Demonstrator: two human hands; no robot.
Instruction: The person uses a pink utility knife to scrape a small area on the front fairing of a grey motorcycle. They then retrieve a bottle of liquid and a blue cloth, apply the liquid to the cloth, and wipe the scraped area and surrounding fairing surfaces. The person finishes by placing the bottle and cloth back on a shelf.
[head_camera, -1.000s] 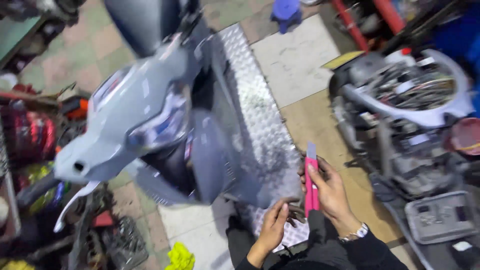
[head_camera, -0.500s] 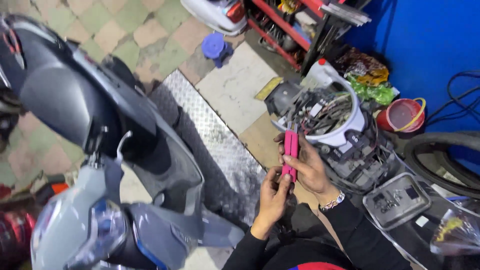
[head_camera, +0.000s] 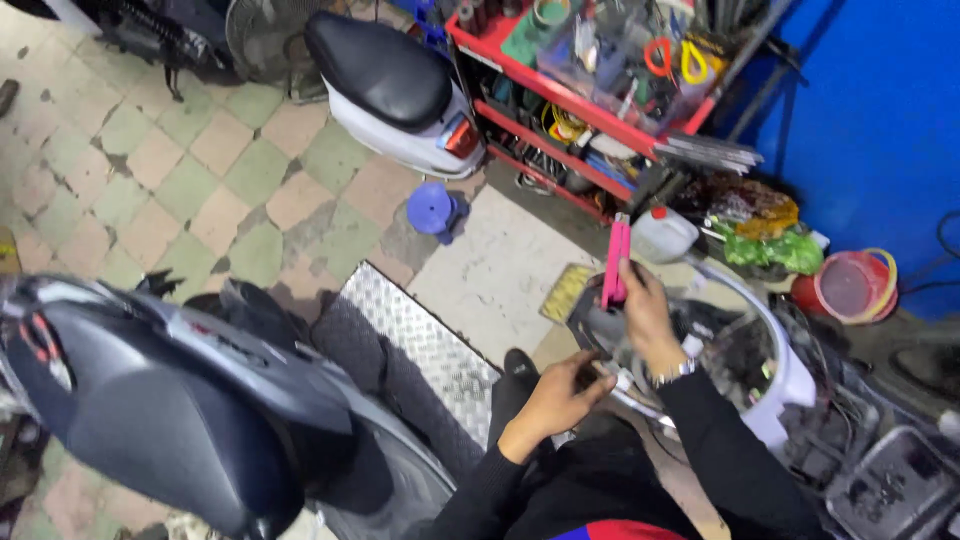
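Note:
My right hand (head_camera: 645, 305) is raised in front of me and grips a pink-handled tool (head_camera: 615, 262), held upright. A watch sits on that wrist. My left hand (head_camera: 560, 390) is lower and closer to me, fingers curled around a small item I cannot make out. Both hands hover over a stripped scooter with a white rim and exposed parts (head_camera: 770, 370) to my right. Both sleeves are black.
A dark grey scooter (head_camera: 170, 400) fills the lower left beside a metal checker plate ramp (head_camera: 425, 345). Farther off stand a white scooter with a black seat (head_camera: 395, 85), a red tool shelf (head_camera: 590, 90), a blue stool (head_camera: 433, 210), a white jug (head_camera: 663, 233), and a red bucket (head_camera: 850, 285).
The view has swung up and to the right, showing the shelf and white scooter. My right hand has lifted the pink tool higher; my left hand stays low near my knees.

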